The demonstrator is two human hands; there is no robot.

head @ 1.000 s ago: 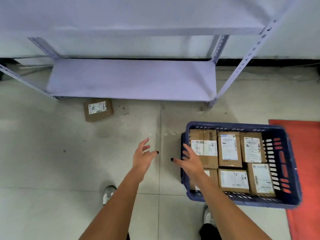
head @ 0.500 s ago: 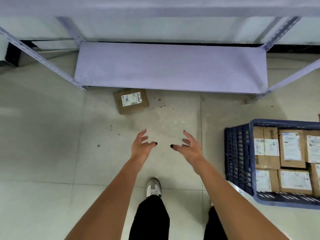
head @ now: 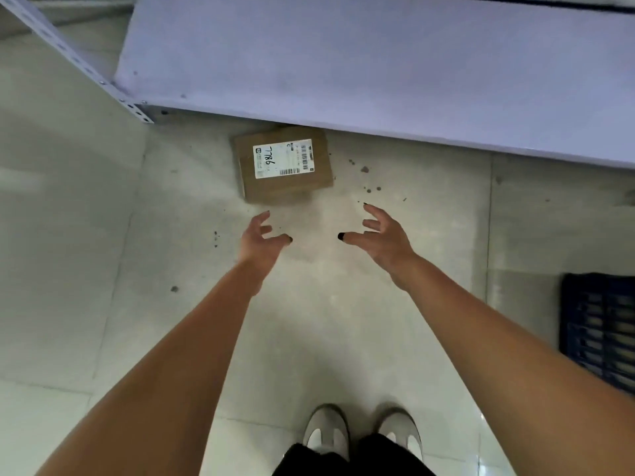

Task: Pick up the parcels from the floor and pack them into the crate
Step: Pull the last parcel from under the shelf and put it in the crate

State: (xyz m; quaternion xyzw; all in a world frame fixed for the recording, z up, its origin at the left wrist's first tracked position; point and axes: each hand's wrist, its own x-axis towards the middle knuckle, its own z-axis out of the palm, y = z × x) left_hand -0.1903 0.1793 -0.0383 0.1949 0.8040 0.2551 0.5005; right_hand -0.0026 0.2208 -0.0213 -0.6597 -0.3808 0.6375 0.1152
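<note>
a brown cardboard parcel (head: 285,164) lies flat on the floor (head: 86,252) at about 12 o'clock. it is a little turned. its far edge sits just under the shelf (head: 343,56). a white label with black marks is on top. the dark blue crate (head: 599,329) stands at 3 o'clock, well apart from the parcel.

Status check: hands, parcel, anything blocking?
Left hand and right hand open, empty, short of parcel. Parcel on floor at shelf edge. Nothing blocking.
</note>
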